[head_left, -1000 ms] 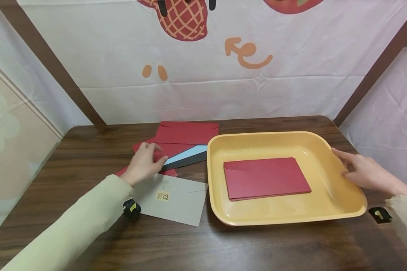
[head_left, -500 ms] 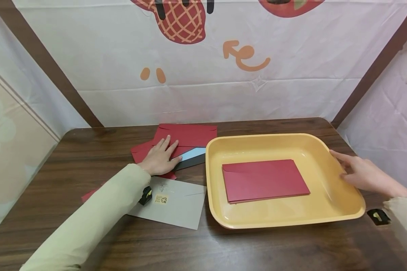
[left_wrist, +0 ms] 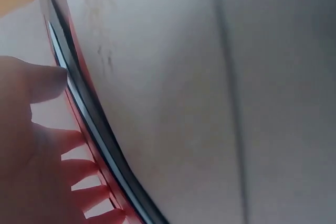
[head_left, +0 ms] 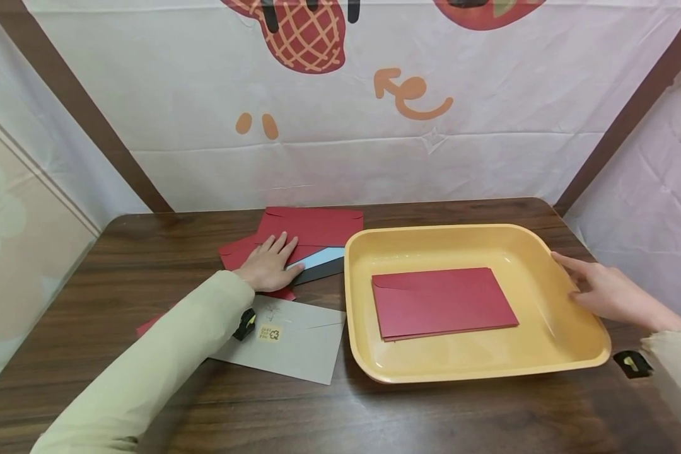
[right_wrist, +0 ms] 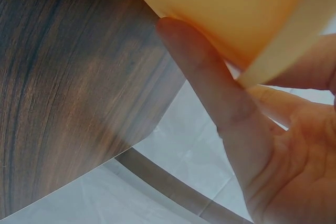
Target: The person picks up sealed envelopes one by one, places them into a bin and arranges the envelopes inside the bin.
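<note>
- rear red env (head_left: 318, 222) = on the surface (head_left: 374, 419), long axis side to side, just beyond L hand (head_left: 268, 263), fingertips over its near edge; R hand (head_left: 607, 287) way further
- L hand: fingers spread, not gripping anything
- R hand pinching yellow tray (head_left: 465, 359) rim
- vs 1s ago: L hand's further right, fingers straighter

A dark wood-grain table (head_left: 295, 416) stands before creased pale cloth (head_left: 516, 107) with brown stripes (head_left: 82, 107).
</note>
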A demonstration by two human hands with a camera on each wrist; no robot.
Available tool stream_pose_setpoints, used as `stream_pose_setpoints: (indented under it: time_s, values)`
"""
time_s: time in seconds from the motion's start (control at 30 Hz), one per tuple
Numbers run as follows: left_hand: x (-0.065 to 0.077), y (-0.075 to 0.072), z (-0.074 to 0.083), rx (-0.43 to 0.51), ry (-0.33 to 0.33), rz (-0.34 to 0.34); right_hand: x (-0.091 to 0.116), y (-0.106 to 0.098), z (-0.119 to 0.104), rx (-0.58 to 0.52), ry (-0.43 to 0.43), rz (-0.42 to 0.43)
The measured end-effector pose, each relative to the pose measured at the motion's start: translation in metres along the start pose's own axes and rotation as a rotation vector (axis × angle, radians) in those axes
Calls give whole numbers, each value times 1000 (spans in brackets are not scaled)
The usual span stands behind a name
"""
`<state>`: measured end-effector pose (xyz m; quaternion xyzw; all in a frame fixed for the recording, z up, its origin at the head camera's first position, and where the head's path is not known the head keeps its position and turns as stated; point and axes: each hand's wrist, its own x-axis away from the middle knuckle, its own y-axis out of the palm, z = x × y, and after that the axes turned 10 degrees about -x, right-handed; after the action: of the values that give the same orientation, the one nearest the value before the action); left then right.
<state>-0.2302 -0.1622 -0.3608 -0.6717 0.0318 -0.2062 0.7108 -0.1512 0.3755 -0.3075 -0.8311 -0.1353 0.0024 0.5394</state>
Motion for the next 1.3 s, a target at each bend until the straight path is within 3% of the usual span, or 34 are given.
stream_pose_setpoints:
  time_s: [0.17, 0.47, 0.87, 1.1, 1.3]
  values:
    - [9, -1, 1, -15, -8, -22, 0, 1, 0, -8, -2, -1]
    - [41, -7, 7, -66, -2, -61, 0, 1, 0, -6, -15, 9]
    - [79, -12, 11, -115, 7, -171, 0, 2, 1, -5, -18, 10]
    - [93, -10, 8, -130, 22, -174, 0, 2, 0, 1, -23, 11]
    - [96, -19, 2, -79, 55, -185, 0, 2, 0, 1, -13, 12]
